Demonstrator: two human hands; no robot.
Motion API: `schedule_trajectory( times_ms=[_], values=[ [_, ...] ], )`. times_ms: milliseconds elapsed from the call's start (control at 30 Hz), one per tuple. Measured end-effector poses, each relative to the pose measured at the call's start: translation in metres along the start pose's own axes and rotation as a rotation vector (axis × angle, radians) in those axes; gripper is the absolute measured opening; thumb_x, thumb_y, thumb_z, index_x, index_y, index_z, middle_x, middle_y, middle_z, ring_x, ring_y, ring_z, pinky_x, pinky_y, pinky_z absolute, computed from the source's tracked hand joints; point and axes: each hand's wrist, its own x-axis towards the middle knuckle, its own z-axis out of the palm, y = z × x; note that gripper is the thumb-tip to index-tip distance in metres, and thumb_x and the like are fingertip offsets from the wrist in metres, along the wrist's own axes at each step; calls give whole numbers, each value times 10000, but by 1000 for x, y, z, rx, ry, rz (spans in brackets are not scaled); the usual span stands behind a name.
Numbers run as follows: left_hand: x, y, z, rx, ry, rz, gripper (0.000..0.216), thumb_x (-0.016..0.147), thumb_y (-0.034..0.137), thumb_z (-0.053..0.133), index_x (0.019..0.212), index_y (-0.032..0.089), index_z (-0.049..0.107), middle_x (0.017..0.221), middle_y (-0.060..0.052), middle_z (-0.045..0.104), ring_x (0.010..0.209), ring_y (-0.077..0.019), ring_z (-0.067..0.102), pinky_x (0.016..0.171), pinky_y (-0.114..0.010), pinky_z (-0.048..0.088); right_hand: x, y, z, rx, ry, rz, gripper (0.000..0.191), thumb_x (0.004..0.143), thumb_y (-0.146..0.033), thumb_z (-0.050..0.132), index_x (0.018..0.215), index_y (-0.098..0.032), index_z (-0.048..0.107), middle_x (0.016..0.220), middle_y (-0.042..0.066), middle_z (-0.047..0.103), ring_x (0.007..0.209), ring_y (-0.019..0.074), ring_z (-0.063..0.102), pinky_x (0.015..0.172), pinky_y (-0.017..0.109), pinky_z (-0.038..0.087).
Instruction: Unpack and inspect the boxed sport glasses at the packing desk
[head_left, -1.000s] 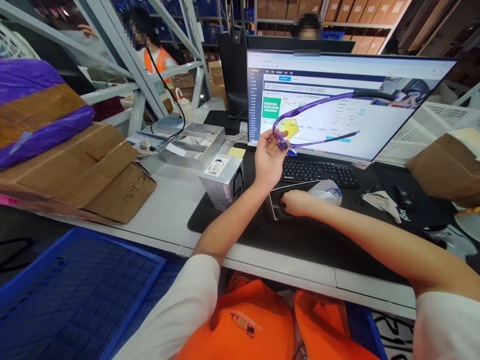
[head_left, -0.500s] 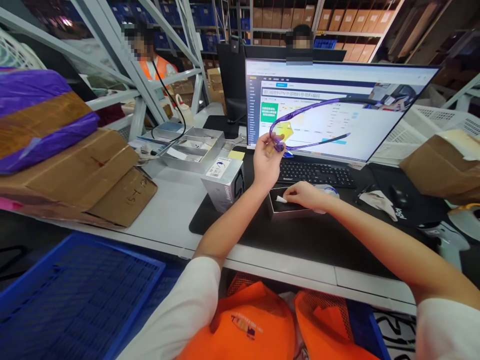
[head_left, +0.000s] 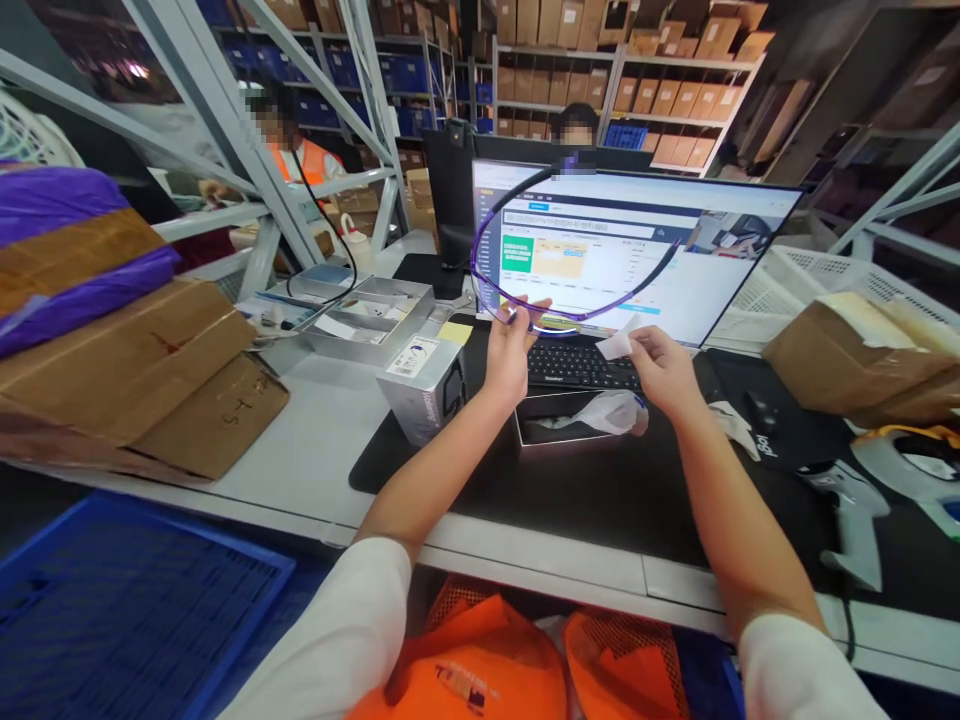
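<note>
My left hand (head_left: 514, 350) is raised in front of the monitor, fingers closed on a pair of glasses (head_left: 600, 311) with a thin purple frame and black arm tips. The arms spread apart before the screen; the lenses are hard to make out. To the right, my right hand (head_left: 664, 368) pinches a small white slip of paper (head_left: 617, 344) above the keyboard. Below both hands lies an open shallow box (head_left: 523, 428) with a dark inside. A crumpled whitish translucent wrap (head_left: 611, 411) rests in its right part. Left of it stands a silver box (head_left: 420, 395) with a label on top.
Behind are the monitor (head_left: 600, 250) and black keyboard (head_left: 581, 366). A divided grey tray (head_left: 379, 335) and cartons (head_left: 187, 370) stand left; a mouse (head_left: 761, 410), scanner (head_left: 851, 520) and brown box (head_left: 847, 355) right. A blue crate (head_left: 135, 600) sits below the table edge. Two people are beyond.
My right hand has risen out of the open box with the white slip. My left hand has lowered slightly and turned the glasses. The view has shifted.
</note>
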Motion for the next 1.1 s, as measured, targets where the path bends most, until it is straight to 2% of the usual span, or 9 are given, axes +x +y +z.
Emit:
schedule_trajectory(
  times_ms=[167,267,333,467,567,667,767,900,1100],
  values=[
    [-14,-20,2,-58,-176,-369,426,814,492,812,1049,174,652,1114,-108,765,1278,-283,640,1110,-428,410,-8,0,5,-38,166,-61,364,936,-534,588,827,-200,683,826,53,735,783,211,673,731,327,506],
    [-22,-27,3,-23,-239,-411,465,784,504,835,1070,181,664,1132,-113,764,1290,-282,628,1101,-421,410,-12,7,8,57,227,-10,342,822,-536,752,858,-205,672,818,43,727,776,211,677,719,325,513],
    [-25,-28,4,9,-247,-396,489,773,519,841,1085,189,659,1134,-107,764,1259,-269,644,1084,-409,420,-13,10,5,162,198,21,416,768,-495,817,1037,-213,674,801,19,708,739,192,659,684,309,500],
    [-24,-27,3,83,-237,-334,515,762,539,844,1091,199,641,1119,-95,767,1189,-237,677,1043,-378,452,-15,6,-6,292,48,67,584,794,-436,782,1315,-220,628,816,2,676,742,171,635,705,313,496],
    [-17,-26,0,140,-213,-255,527,737,527,868,1088,209,636,1097,-74,769,1162,-220,690,1010,-353,480,-15,0,-10,337,-19,156,397,837,-403,685,1179,-204,698,751,2,631,687,149,573,649,288,458],
    [-8,-20,-5,195,-171,-146,553,708,537,886,1086,221,635,1056,-53,771,1145,-214,699,982,-338,502,-11,-1,-10,491,-9,211,255,822,-367,636,1002,-199,703,598,-38,447,554,110,402,530,253,332],
    [0,-10,-8,256,-146,-24,563,724,572,864,1109,238,626,1062,-51,767,1160,-221,698,977,-342,516,-8,0,-12,675,50,188,254,843,-445,602,805,-197,637,604,-38,331,535,102,330,499,256,285],
    [7,4,-14,347,-175,159,497,819,579,786,1151,254,610,1138,-58,748,1188,-225,688,1031,-367,516,-6,-2,-22,632,111,158,364,841,-561,669,784,-207,605,627,-27,409,555,105,391,508,249,326],
    [13,12,-29,557,-125,391,471,859,547,756,1178,228,620,1156,-71,719,1166,-229,690,1101,-392,498,-10,-3,-37,473,141,127,346,736,-489,834,870,-221,661,721,-12,614,666,130,594,645,262,491]
  ],
)
